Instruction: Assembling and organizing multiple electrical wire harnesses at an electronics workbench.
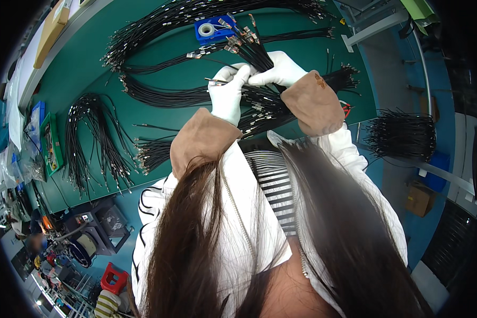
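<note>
My right hand (281,69), in a white glove, is closed round a bundle of black cables (255,52). Their ends, with bare copper-coloured tips and pale tags, fan out above the fist. Close beside it, my left hand (227,95), also gloved in white, pinches a single black cable (214,82) whose tagged end sticks out to the left. The fingertips of both hands nearly meet, and the gap between them is partly hidden. Below the hands lies a pile of black cables with white tags (265,106) on the green table (159,119).
A blue tray (209,33) with a white tape roll stands beyond my hands. Long cable bundles (138,40) curve across the far side. Another bundle (93,138) lies bent at the left, near a green bin (50,143). More cables (403,135) rest on a rack at the right.
</note>
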A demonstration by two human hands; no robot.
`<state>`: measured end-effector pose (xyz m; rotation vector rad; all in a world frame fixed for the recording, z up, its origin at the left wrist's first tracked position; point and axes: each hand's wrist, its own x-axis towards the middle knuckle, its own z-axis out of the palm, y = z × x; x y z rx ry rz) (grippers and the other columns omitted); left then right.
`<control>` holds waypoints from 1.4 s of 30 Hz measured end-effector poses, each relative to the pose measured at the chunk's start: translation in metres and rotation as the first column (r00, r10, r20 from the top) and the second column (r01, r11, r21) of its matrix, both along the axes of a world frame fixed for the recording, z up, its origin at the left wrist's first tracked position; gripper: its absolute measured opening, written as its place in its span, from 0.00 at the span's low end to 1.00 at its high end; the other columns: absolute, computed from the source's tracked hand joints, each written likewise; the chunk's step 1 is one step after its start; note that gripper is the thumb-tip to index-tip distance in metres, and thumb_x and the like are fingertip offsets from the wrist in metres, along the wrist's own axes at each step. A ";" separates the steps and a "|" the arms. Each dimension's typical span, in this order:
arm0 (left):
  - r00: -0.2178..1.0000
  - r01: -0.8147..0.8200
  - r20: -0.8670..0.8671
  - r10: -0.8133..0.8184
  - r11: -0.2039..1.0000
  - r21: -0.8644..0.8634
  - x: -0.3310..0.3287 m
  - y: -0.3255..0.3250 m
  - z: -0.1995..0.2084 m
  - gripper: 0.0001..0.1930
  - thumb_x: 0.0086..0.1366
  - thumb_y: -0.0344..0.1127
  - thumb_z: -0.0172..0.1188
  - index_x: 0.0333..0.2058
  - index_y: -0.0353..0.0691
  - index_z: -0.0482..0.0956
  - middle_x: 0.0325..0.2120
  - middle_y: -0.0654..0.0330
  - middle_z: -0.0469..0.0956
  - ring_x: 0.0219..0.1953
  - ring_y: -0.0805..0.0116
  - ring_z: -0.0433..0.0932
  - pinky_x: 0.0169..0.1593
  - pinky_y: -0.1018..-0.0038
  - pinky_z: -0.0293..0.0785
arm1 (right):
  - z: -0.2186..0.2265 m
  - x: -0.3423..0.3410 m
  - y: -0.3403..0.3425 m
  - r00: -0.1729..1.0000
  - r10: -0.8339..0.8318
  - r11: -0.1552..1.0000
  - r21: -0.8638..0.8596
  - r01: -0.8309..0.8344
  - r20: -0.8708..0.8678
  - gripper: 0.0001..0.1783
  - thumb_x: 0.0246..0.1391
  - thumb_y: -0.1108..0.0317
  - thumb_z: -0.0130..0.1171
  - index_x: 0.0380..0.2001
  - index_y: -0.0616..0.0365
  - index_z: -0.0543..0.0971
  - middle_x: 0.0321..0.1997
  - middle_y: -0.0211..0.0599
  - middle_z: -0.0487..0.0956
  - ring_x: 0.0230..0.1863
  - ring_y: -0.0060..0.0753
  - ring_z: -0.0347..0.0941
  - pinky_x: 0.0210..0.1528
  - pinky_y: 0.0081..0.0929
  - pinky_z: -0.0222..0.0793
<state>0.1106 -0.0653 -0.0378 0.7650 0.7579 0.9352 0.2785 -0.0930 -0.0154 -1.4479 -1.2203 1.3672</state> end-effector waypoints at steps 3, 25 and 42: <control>1.000 -0.006 0.002 0.007 0.998 -0.069 -0.002 -0.001 0.006 0.08 0.55 0.30 0.67 0.25 0.32 0.78 0.24 0.60 0.78 0.25 0.77 0.73 0.32 0.80 0.68 | 0.006 0.006 0.000 0.999 -0.038 0.994 -0.102 0.036 -0.010 0.15 0.39 0.67 0.72 0.31 0.61 0.81 0.26 0.26 0.78 0.27 0.16 0.70 0.30 0.19 0.64; 0.980 0.032 -0.199 -0.032 0.999 -0.002 -0.003 0.003 0.003 0.12 0.55 0.37 0.69 0.20 0.39 0.78 0.20 0.64 0.78 0.18 0.81 0.72 0.22 0.87 0.65 | 0.004 0.006 -0.005 0.997 0.039 0.995 -0.094 -0.045 -0.061 0.11 0.42 0.67 0.69 0.28 0.59 0.79 0.22 0.25 0.74 0.21 0.15 0.64 0.24 0.18 0.56; 0.999 0.036 0.014 -0.035 0.988 -0.147 -0.002 0.006 0.000 0.11 0.56 0.34 0.67 0.34 0.36 0.78 0.28 0.62 0.78 0.26 0.79 0.74 0.29 0.84 0.71 | -0.008 0.012 -0.003 0.995 -0.029 0.998 -0.052 0.023 -0.100 0.18 0.44 0.67 0.70 0.40 0.59 0.80 0.35 0.28 0.79 0.38 0.19 0.71 0.43 0.20 0.64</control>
